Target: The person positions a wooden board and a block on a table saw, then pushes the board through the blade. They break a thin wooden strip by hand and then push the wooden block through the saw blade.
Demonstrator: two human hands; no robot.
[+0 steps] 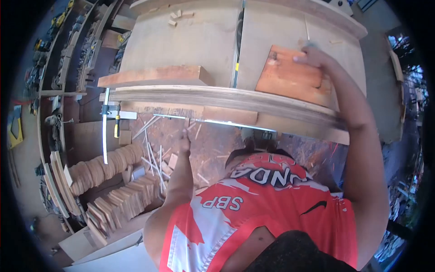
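Observation:
A reddish-brown board (290, 79) lies tilted on the pale bench top (195, 41), on its right side. My right hand (315, 58) is at the board's upper right edge, one finger reaching over its face; the other fingers are curled beside a blurred greyish thing. My left hand (185, 140) is low in front of the bench's near edge, its fingers close together below a small wooden piece (187, 122); what they hold, if anything, is too small to tell. Long stacked wooden strips (217, 97) run along the near edge.
A thick plank (154, 75) lies at the bench's left. A clamp with a yellow handle (117, 124) hangs there, and a metal bar (217, 122) runs under the edge. Stacked wood pieces (122, 201) and thin offcuts cover the floor at left. Shelves with tools (65, 50) stand beyond.

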